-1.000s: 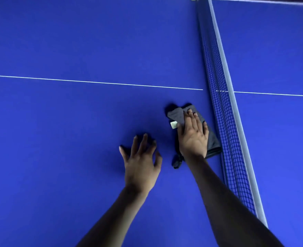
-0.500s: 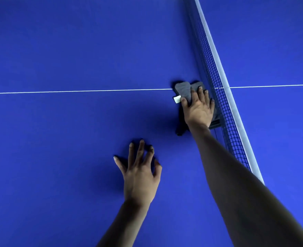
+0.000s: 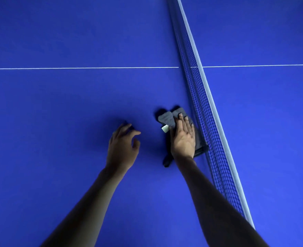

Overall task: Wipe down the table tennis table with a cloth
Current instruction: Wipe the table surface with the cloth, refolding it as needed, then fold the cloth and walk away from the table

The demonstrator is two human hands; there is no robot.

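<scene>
A folded dark grey cloth (image 3: 166, 119) with a small white tag lies on the blue table tennis table (image 3: 67, 113), close beside the net. My right hand (image 3: 183, 138) presses flat on the cloth with straight fingers, covering most of it. My left hand (image 3: 123, 146) hovers to the left of the cloth, just above the table, fingers loosely curled and holding nothing.
The dark net (image 3: 203, 111) with its white top band runs from the top centre down to the lower right, right next to the cloth. A white centre line (image 3: 76, 68) crosses the table beyond the hands.
My right hand pulled the cloth back from the white centre line toward me along the net. My left hand lifted from lying flat and its fingers curled loosely.
</scene>
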